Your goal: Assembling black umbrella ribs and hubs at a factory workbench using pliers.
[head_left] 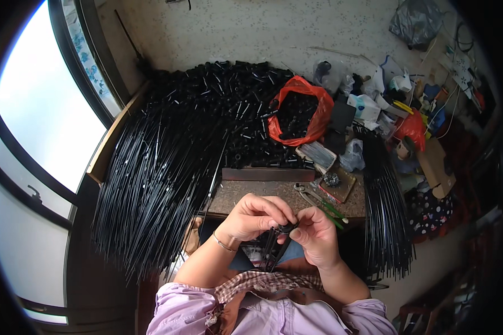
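Note:
My left hand [251, 216] and my right hand [317, 237] meet in front of my lap, just off the table's near edge. Both are closed, fingertips pinching a small round black part [285, 228] between them. Thin black rods [270, 250] hang down from this part toward my lap. My fingers cover much of it, so its exact kind is hard to make out. Beyond my right hand, green-handled pliers [331, 207] lie on the brown table [240, 195].
A large bundle of thin black rods [151, 190] overhangs the table's left; another bundle [387, 212] hangs at right. Short black tubes [218, 84] are heaped at the back. A red plastic bag [325, 111] holds black pieces. A dark bar [268, 174] lies before the heap.

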Motion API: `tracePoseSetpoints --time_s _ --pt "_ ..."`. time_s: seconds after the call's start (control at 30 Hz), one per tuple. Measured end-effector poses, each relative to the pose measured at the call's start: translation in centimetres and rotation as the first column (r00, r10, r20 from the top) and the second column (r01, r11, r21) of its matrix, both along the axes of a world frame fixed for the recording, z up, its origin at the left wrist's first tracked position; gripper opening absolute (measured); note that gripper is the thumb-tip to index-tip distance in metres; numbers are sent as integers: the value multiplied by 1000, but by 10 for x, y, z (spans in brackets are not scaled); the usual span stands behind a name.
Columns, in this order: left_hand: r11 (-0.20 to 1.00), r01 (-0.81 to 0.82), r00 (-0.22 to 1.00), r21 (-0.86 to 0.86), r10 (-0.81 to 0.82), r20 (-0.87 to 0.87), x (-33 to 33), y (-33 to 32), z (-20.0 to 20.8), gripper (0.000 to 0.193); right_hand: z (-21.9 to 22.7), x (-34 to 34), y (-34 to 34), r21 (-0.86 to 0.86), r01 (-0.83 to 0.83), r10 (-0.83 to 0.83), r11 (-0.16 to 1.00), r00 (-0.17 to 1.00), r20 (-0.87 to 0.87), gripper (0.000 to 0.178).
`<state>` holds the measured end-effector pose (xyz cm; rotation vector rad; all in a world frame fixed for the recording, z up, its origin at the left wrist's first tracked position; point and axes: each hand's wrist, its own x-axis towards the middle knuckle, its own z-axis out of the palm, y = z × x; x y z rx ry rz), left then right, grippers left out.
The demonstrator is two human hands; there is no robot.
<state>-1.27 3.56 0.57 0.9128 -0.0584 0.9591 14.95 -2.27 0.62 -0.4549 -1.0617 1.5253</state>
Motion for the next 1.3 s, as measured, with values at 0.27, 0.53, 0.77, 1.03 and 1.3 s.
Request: tracePoseSetpoints --time_s 0.27,0.53,0.77,1.03,1.3 --pt "743 -503 769 442 618 -163 8 -8 9 15 8 20 15 -33 -158 161 987 982 103 27" --pt "427 -695 422 579 894 -152 34 -29 -1 11 -1 13 14 -26 235 -233 972 970 72 26" --pt "606 -707 578 365 792 -197 31 -25 -7 8 -2 4 17 20 337 -337 941 939 62 27" --pt "676 -648 649 352 731 -211 24 -30 6 17 -1 10 18 186 338 -376 923 897 232 20" --pt "337 -557 364 760 921 -142 18 -32 9 25 -7 13 23 -38 90 -86 995 992 87 20"
